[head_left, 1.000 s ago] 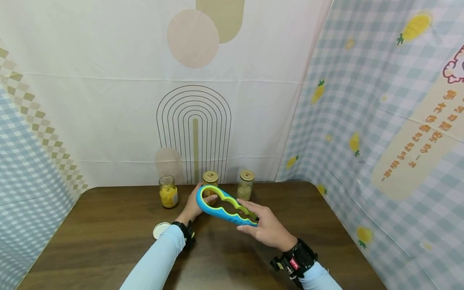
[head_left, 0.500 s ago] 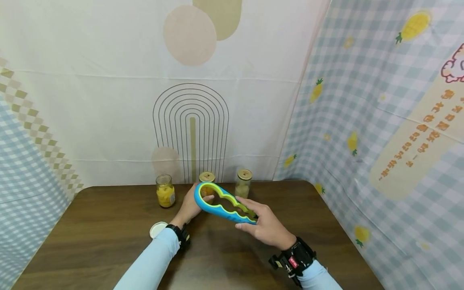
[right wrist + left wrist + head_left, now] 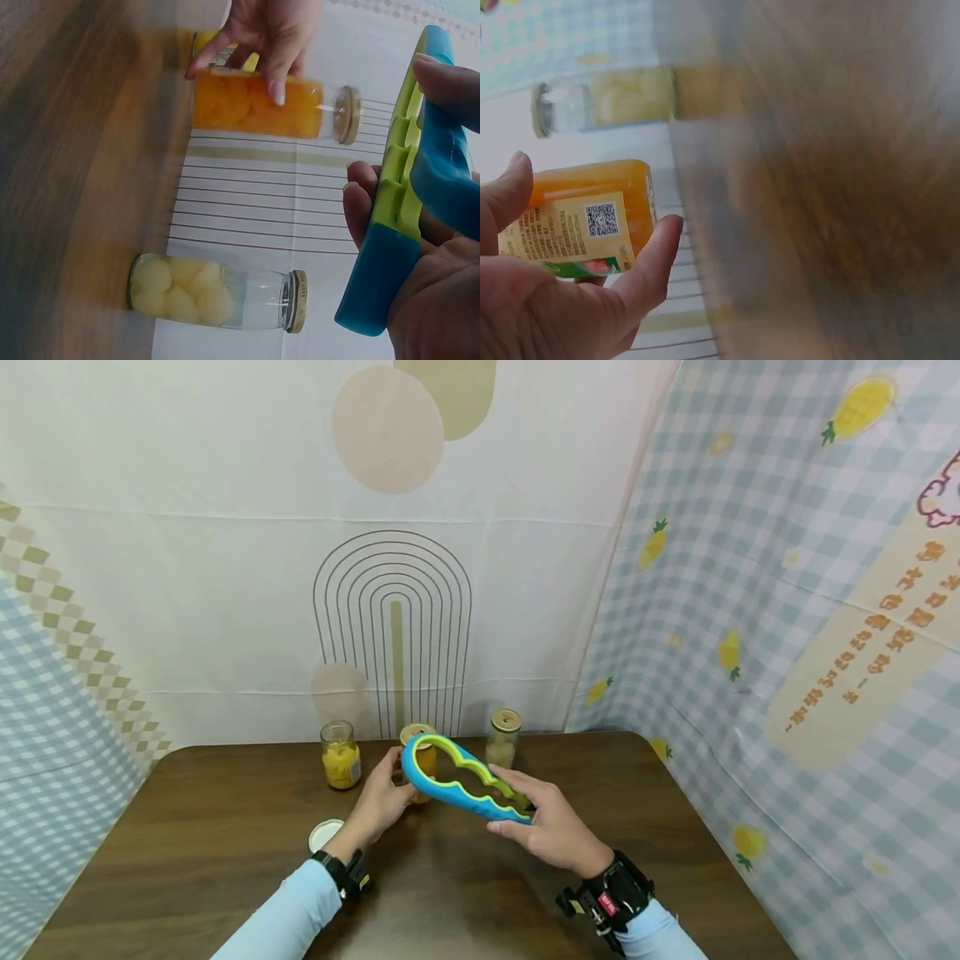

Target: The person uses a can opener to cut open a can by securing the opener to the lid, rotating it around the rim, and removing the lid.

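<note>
- The left arm reaches forward in its pale blue sleeve (image 3: 281,914); the left hand (image 3: 381,797) curls thumb and fingers round the jar of orange fruit (image 3: 255,106), gripping it by its side.
- The right arm angles in from the other side; the right hand (image 3: 553,827) grips the blue and green jar opener (image 3: 461,797) by its handle end, thumb beneath and fingers above, the looped end pointing toward the left hand.
- From overhead that loop overlaps the orange jar; I can't fairly tell whether they touch, nor whether the jar's base meets the table (image 3: 487,893).
- Beyond the right hand stands the jar of pale fruit (image 3: 502,747), its gold lid on; its chunks fill the lower part, with clear space above.
- Left of the left hand stands the jar of yellow fruit (image 3: 341,763), uncapped; a white lid (image 3: 324,833) lies beside the left wrist.
- Only the left wrist view shows the label's QR code (image 3: 602,219); the right wrist view gives the orange jar's gold lid (image 3: 347,115) side-on; the head view alone shows the white lid.
</note>
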{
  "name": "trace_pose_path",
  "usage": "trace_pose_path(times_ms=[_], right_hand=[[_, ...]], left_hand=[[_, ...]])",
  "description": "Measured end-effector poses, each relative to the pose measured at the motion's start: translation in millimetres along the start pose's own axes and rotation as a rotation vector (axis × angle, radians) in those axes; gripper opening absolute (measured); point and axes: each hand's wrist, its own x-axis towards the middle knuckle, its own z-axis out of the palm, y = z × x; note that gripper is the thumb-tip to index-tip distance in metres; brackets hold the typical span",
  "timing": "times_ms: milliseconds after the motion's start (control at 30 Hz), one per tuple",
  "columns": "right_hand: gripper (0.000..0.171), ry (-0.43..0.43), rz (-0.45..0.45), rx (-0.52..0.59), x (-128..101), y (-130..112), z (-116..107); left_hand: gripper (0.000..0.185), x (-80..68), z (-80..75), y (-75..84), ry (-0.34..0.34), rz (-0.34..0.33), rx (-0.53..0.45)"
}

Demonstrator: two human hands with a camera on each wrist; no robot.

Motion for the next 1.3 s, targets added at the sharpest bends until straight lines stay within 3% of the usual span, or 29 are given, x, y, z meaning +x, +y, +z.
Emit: trace_pose_path(times_ms=[167, 333, 600, 967, 1300], right_hand=[[0.075, 0.005, -0.013, 0.008, 0.6, -2.0, 0.0], [0.076, 0.002, -0.015, 0.025, 0.3, -4.3, -0.6], [0.075, 0.008, -0.021, 0.014, 0.8, -6.3, -0.7], [0.075, 0.009, -0.037, 0.008, 1.3, -3.7, -0.8], [0.075, 0.005, -0.034, 0.020, 1.5, -6.0, 1.7]], left_hand=[[0.053, -23.0, -1.1, 9.5, 0.024, 0.024, 0.051], [0.063, -44.5, -0.8, 18.1, 0.028, -0.003, 0.095], [0.066, -75.9, -2.1, 22.5, 0.001, -0.043, 0.070], [0.070, -87.7, -2.6, 13.6, -0.012, -0.059, 0.113], [0.062, -93.6, 1.1, 11.6, -0.017, -0.039, 0.136]])
